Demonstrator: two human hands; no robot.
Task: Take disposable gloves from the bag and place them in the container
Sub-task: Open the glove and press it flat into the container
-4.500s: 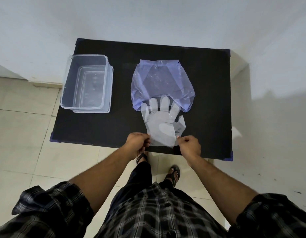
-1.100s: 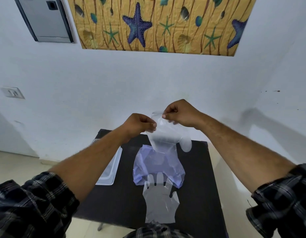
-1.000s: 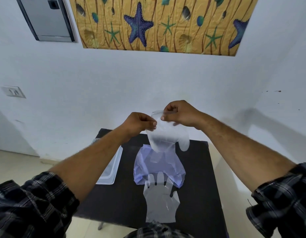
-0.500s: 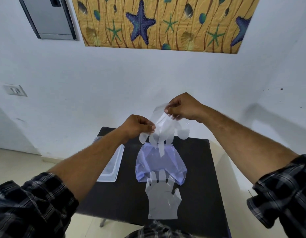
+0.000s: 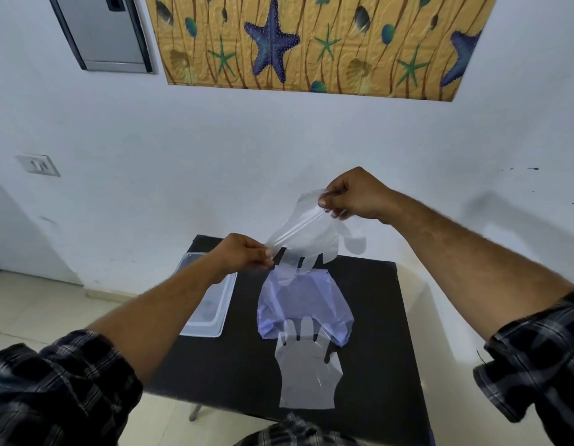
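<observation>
A clear disposable glove (image 5: pixel 306 239) hangs in the air above the table, stretched at its cuff between both hands, fingers pointing down. My left hand (image 5: pixel 243 254) pinches the lower left corner of the cuff; my right hand (image 5: pixel 353 196) pinches the upper right corner, higher up. Below lies the bluish plastic bag (image 5: pixel 303 304) on the black table (image 5: pixel 375 333). A stack of clear gloves (image 5: pixel 308 368) sticks out of the bag's near opening, lying flat. The clear container (image 5: pixel 211 313) stands at the table's left, partly hidden by my left forearm.
A white wall rises right behind the table, with a starfish picture (image 5: pixel 311 40), a grey panel (image 5: pixel 102 30) and a light switch (image 5: pixel 37 164). Tiled floor (image 5: pixel 37 310) lies to the left. The table's near edge is just in front of me.
My hands have drawn apart since half a second ago, the right one rising and the left dropping, so the glove's cuff is now pulled taut on a slant. Earlier, the glove was lifted off the stack.
</observation>
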